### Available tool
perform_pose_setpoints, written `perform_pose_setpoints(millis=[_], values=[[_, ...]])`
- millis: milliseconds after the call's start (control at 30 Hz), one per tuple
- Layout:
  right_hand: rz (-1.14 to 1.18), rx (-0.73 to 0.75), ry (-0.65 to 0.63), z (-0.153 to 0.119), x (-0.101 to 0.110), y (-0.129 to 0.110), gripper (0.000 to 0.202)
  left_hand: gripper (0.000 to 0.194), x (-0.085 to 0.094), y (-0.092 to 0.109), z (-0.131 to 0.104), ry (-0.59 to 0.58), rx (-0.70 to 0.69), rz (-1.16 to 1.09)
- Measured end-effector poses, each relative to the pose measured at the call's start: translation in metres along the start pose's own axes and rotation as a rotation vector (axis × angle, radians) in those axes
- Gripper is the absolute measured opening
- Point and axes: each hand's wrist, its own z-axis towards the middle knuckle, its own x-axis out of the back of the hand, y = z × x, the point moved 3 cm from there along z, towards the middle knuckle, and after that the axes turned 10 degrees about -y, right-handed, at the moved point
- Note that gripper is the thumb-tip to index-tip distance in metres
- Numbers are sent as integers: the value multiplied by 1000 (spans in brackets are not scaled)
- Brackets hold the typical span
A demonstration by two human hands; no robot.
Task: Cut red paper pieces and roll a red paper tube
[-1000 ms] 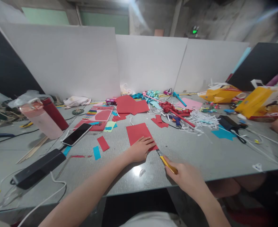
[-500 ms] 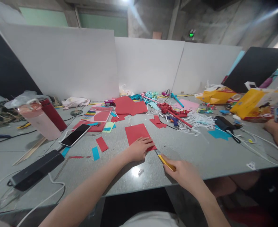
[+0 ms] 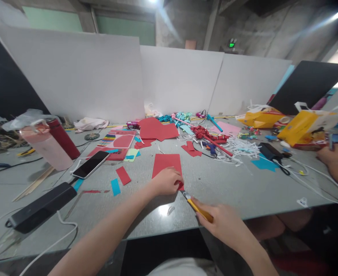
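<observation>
A sheet of red paper (image 3: 166,163) lies flat on the table before me. My left hand (image 3: 168,180) is over its lower part, the fingers curled and closed at the sheet's lower right edge. My right hand (image 3: 217,218) grips a yellow utility knife (image 3: 196,209). The knife's blade end points up and left, close to the sheet's lower right corner; whether the tip touches the paper I cannot tell. Left of the sheet are a small red paper strip (image 3: 123,175) and a blue one (image 3: 115,187).
A phone (image 3: 91,165), a black power adapter (image 3: 45,207) and two bottles (image 3: 50,147) stand or lie at left. Behind are larger red paper (image 3: 159,129), red scraps (image 3: 191,148) and shredded white paper (image 3: 240,147). Another person's hand (image 3: 334,155) holds something at far right.
The red sheet has turned from tilted to nearly square with me. My left fingers went from lying flat to curled at its edge. The knife shifted slightly left and down.
</observation>
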Motion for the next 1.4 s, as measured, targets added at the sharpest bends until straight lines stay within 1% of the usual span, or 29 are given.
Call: perform_pose_setpoints(millis=[67,133,200,267,367,500,733,833,900,1100,1233,1400], values=[[-6,8,17,0,-1,-1,46,27,-3,-1,1,42,29,-8],[-19,5,34,1,-3,0,47,28,-8,-2,2,96,44,-23],[-37,1,53,3,-6,2,49,36,-13,-5,2,129,56,-42],[-53,9,71,5,-10,5,50,49,-18,-10,2,124,89,-65],[-46,27,100,7,-13,8,44,68,-25,-18,3,53,158,-73],[4,50,102,7,-14,9,41,80,-27,-24,3,-77,169,-81],[-3,126,109,6,-17,0,41,86,-12,-27,-6,-191,157,-119],[-10,147,96,5,-18,-6,40,88,-6,-28,-13,-222,129,-137],[-15,142,77,5,-18,-9,40,94,-4,-31,-16,-243,103,-155],[-33,97,50,8,-20,-8,40,110,-11,-39,-16,-291,52,-193],[-75,99,54,10,-17,-7,39,112,-12,-40,-15,-317,38,-200],[-78,126,37,9,-13,-7,39,113,-10,-38,-16,-313,43,-201]])
